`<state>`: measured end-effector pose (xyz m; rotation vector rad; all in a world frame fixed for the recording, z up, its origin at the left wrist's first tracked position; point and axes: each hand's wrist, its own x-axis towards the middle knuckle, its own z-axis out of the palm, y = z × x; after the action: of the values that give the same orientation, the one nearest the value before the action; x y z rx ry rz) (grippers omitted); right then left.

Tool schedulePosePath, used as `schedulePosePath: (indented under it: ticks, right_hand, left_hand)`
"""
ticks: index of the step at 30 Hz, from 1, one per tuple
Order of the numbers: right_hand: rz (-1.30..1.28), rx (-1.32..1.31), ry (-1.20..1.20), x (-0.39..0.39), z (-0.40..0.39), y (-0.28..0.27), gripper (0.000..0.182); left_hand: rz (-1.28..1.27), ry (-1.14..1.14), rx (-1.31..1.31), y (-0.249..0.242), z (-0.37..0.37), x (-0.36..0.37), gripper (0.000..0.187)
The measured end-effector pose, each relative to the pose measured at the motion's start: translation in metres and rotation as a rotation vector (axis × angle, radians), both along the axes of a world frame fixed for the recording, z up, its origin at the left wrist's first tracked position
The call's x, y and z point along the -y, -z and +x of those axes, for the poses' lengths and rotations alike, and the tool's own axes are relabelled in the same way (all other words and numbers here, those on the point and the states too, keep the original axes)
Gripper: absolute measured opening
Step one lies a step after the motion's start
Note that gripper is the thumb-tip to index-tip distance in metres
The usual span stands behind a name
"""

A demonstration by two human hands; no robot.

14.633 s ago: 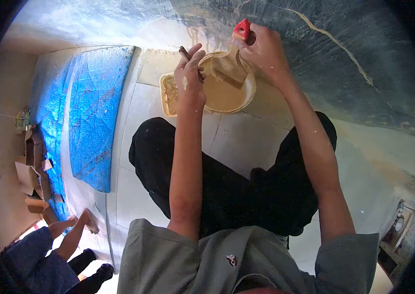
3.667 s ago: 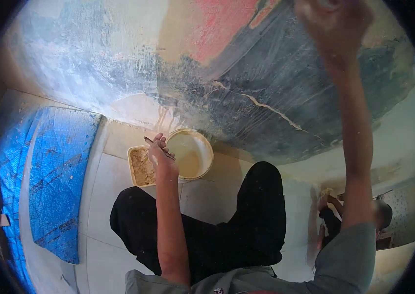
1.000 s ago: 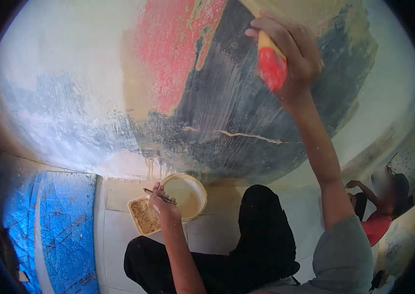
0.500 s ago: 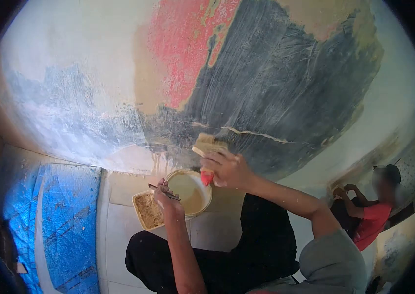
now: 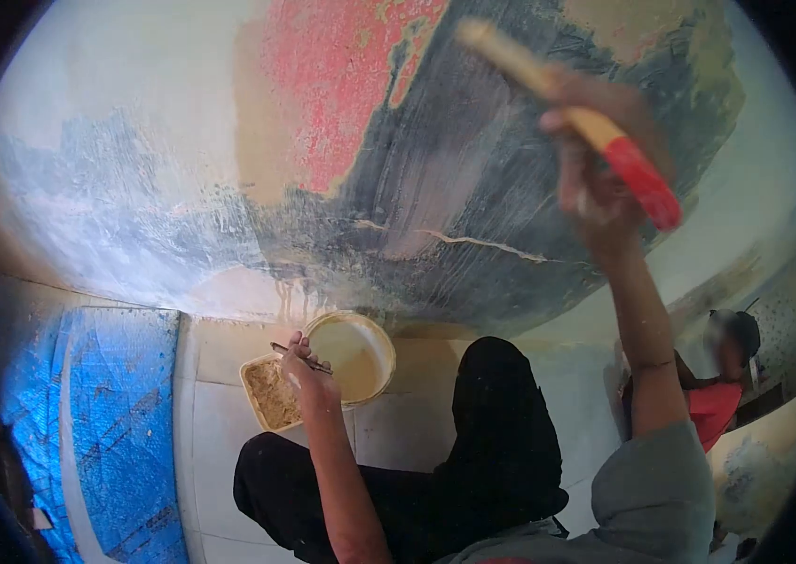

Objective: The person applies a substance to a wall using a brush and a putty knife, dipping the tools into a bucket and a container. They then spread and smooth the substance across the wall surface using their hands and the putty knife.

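Observation:
My right hand (image 5: 609,150) is raised in front of the dark grey part of the wall (image 5: 529,179), its fingers closed round a brush (image 5: 595,129) with a wooden body and a red handle end. Motion blurs the brush and the hand. Low on the left, my left hand (image 5: 308,371) holds a thin dark tool (image 5: 302,358). Just below that hand and to its left is a square tub (image 5: 273,393) of brown paste. A round bucket (image 5: 351,357) with cloudy liquid stands beside the hand, to its right.
Blue sheeting (image 5: 125,432) covers the floor at the left. Light floor tiles (image 5: 219,442) lie around my folded legs (image 5: 501,423). At the right, a person in a red top (image 5: 713,411) sits near the wall. A crack (image 5: 482,242) crosses the lower wall.
My right hand has lifted the brush from beside the bucket, up and right across the wall. A damp-looking streak now shows on the grey area. My left hand has barely moved.

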<state>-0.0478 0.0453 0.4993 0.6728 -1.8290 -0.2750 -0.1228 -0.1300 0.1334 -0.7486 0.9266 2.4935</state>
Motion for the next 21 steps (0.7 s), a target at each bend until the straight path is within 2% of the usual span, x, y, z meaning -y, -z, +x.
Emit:
schedulePosePath:
  ticks: [1,2,4,5,7,9,11,15,18,21]
  right_hand:
    - [0.142,-0.129,0.051,0.000,-0.001,-0.013,0.025]
    - [0.138,-0.119,0.054,-0.001,-0.006,-0.023,0.025]
    - [0.341,-0.281,0.167,-0.004,-0.013,-0.031,0.015]
    - [0.337,-0.266,0.168,-0.005,-0.015,-0.024,0.015]
    - [0.294,-0.181,0.318,-0.009,-0.021,-0.002,0.021]
    - [0.278,-0.184,0.297,-0.021,-0.025,0.020,0.020]
    - [0.262,-0.190,0.273,-0.026,-0.026,0.041,0.021]
    - [0.109,0.033,0.306,-0.009,-0.010,0.094,0.022]
    - [0.016,0.239,0.351,0.012,-0.003,0.154,0.025]
    - [-0.170,0.596,0.363,0.021,0.000,0.228,0.032]
  left_hand:
    - [0.003,-0.001,0.034,-0.003,-0.001,-0.001,0.035]
    - [0.004,0.000,0.069,-0.004,-0.001,-0.003,0.034]
    - [0.002,0.007,0.069,-0.001,-0.003,-0.007,0.033]
    - [0.007,0.010,0.057,0.002,-0.003,-0.009,0.031]
    - [0.013,0.005,0.022,0.009,-0.001,-0.011,0.030]
    - [0.018,-0.002,-0.016,0.010,-0.001,-0.012,0.029]
    - [0.002,0.006,0.079,0.005,-0.005,-0.013,0.028]
    - [-0.002,0.020,0.131,0.004,-0.008,-0.009,0.027]
    - [-0.029,0.027,0.074,0.004,-0.008,-0.005,0.026]
    - [-0.002,0.005,0.100,0.002,-0.008,0.000,0.029]
